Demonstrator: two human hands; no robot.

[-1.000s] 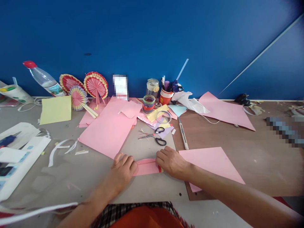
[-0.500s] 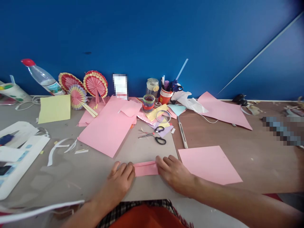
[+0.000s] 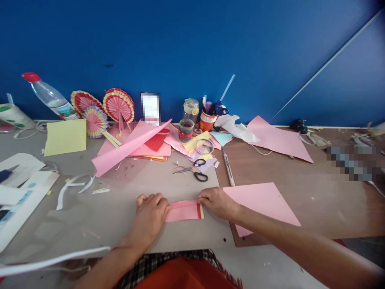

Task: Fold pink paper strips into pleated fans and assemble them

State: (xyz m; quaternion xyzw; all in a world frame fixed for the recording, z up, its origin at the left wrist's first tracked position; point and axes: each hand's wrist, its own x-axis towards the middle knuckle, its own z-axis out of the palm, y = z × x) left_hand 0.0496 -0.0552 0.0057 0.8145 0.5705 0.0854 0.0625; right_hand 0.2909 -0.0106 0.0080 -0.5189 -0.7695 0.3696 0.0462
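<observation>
Head view: both hands rest on a grey table [image 3: 120, 200] and pinch a small folded pink paper strip [image 3: 183, 211] that lies flat close to the near edge. The left hand [image 3: 149, 214] has its fingers curled down over the strip's left end, pressing it to the table. The right hand [image 3: 217, 201] grips the right end with bent fingertips, where a red and yellow edge shows. Just right of that hand lies a pink sheet [image 3: 261, 202], part of it over a brown board [image 3: 300, 184].

Beyond the strip, a pair of black-handled scissors [image 3: 194, 170] lies open on the table, and a craft knife [image 3: 227, 170] lies to their right. Farther back stands a red paper cup [image 3: 207, 120] holding pens and a blue-handled tool, their tips standing above the rim. Beside it stands a clear jar [image 3: 191, 111] with a pale lid, what it holds too small to tell, and in front of it a short cup [image 3: 186, 130] wound with coloured bands. At far left a plastic bottle [image 3: 49, 96] with a red cap leans against the blue wall, partly filled. Near it stand three pleated paper fans [image 3: 102, 110], and a large pink sheet [image 3: 129, 146] lifts at one side over a stack of red and pink paper
</observation>
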